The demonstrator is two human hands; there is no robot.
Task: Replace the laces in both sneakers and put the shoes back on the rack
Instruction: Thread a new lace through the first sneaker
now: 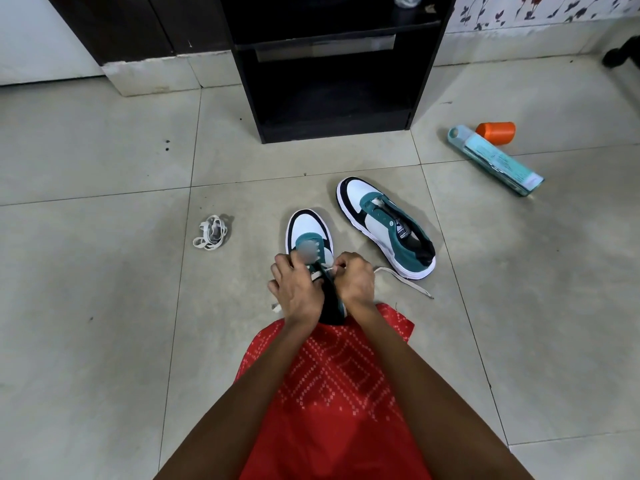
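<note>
1. Nearest the camera a red patterned garment [332, 393] is seen, over which both forearms are stretched towards the near sneaker [308, 233], which stands on the floor [104, 306] with its toe pointed away.
2. The left hand [298, 289] is curled over the left eyelet edge of the near sneaker, so that the shoe is steadied. The right hand [353, 282] is closed in a pinch on the white lace [408, 282] at the right eyelet row.
3. One loose end of the lace is trailed over the floor to the right; a short end is seen by the left wrist. The lower rows appear threaded, though the detail there is blurred.
4. For this step, the lace is best kept flat and untwisted at each eyelet, tension taken up row by row, and the two ends evened before the top rows are reached. The tongue should be held centred meanwhile.
5. A bundled lace [211, 232] is left on the floor well to the left.
6. The far sneaker [384, 226] lies just beyond, to the right; no lace is seen in it.
7. A teal container [495, 161] is laid on its side further right, with an orange cap [495, 132] beside it. Its contents cannot be told.
8. The black rack [329, 81] stands farthest; neither shoe is on it yet, and a pale item on its upper shelf is cut off.
</note>
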